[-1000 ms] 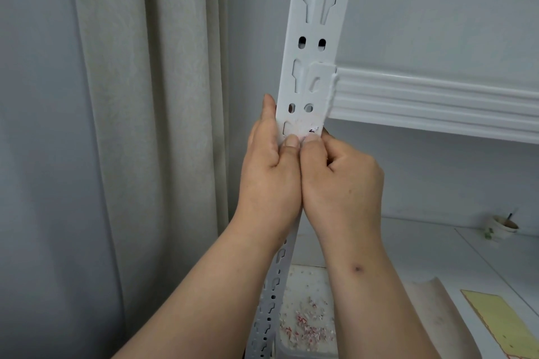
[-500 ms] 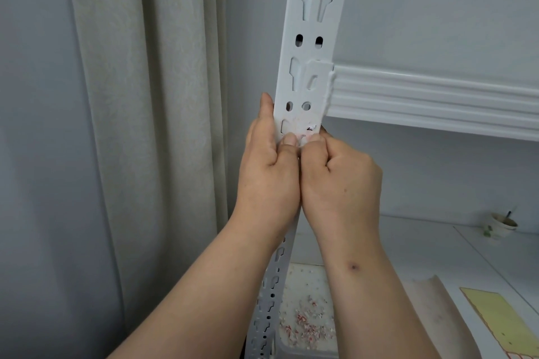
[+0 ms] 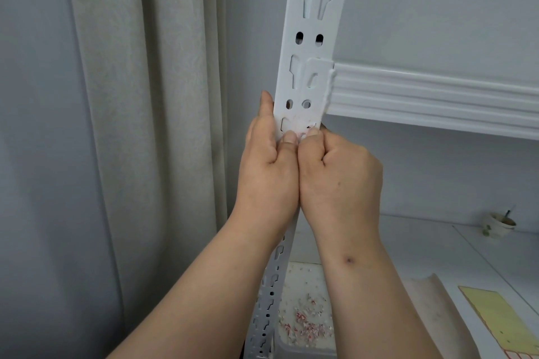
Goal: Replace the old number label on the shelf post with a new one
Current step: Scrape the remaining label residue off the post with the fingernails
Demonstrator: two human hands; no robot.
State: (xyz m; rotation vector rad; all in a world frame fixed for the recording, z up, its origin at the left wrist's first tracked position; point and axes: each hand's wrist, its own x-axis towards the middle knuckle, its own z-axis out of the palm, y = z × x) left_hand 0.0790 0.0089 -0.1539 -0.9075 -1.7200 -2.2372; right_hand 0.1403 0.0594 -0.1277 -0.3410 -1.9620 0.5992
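White metal post (image 3: 313, 38) rising above both hands, slotted all the way up. Left hand (image 3: 269, 172) wrapped round the post's left edge, thumb pressed to its face. Right hand (image 3: 339, 181) curled tight, thumb against the same spot, touching the left. Between the thumbs, pinkish label scraps (image 3: 302, 127) stuck to the post, perhaps with a black mark. Beam (image 3: 431, 99) just above the right hand. Tray (image 3: 306, 350) of shreds under the wrists.

Soft, even indoor light, faint shadows only, mild glare on the white shelf beam (image 3: 431, 96), wide-angle bending at edges, slightly soft focus
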